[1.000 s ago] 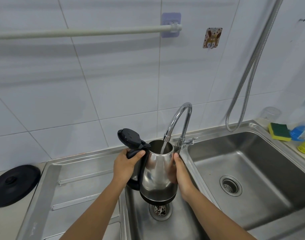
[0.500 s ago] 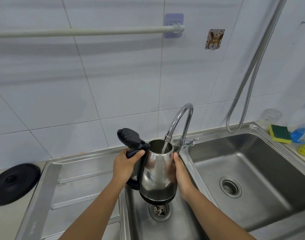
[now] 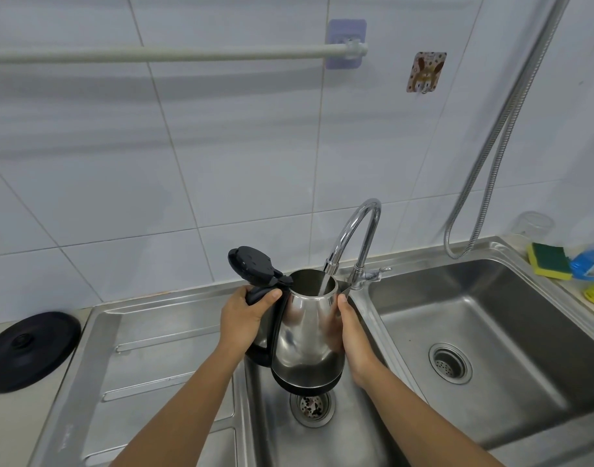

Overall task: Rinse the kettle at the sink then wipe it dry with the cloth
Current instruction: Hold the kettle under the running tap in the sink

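Note:
A stainless steel kettle (image 3: 302, 335) with a black base and its black lid flipped open is held upright above the small middle sink basin (image 3: 349, 433). My left hand (image 3: 245, 315) grips the black handle. My right hand (image 3: 351, 335) presses flat against the kettle's right side. Water runs from the curved chrome tap (image 3: 356, 230) straight into the kettle's mouth. No cloth is in view.
A black round kettle base (image 3: 29, 350) lies on the counter at the left, beside the ribbed draining board (image 3: 147, 358). The large right basin (image 3: 484, 348) has a drain. A sponge (image 3: 548, 262), bottles and a hanging metal hose (image 3: 491, 163) are at the far right.
Nothing has visibly changed: both hands keep the kettle under the running tap; only the view has shifted slightly.

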`<state>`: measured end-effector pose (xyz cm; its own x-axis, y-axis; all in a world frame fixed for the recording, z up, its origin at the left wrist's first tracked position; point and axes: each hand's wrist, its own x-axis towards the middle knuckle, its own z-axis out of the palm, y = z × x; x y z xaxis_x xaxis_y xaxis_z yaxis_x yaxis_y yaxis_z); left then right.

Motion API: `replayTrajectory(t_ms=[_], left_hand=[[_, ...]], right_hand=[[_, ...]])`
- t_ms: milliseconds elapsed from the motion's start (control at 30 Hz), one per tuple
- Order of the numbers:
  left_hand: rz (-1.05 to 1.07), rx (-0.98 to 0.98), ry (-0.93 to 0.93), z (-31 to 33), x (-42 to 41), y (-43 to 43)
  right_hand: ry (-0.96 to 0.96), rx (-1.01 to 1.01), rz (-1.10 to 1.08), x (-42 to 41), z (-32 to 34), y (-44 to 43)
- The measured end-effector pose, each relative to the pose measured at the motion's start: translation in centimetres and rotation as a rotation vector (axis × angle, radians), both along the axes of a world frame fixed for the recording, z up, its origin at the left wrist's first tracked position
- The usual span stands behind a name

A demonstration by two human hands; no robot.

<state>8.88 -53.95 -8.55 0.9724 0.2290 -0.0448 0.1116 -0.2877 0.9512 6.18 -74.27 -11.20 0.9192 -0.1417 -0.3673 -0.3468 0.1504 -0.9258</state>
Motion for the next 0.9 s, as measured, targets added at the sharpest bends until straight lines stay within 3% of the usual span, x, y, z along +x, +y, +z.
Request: replayTrajectory(t_ms=[900], left_hand=[[0.025, 0.011, 0.024, -0.20, 0.73, 0.15]], right_hand=[[0.013, -0.010, 0.036, 0.63, 0.05, 0.12]])
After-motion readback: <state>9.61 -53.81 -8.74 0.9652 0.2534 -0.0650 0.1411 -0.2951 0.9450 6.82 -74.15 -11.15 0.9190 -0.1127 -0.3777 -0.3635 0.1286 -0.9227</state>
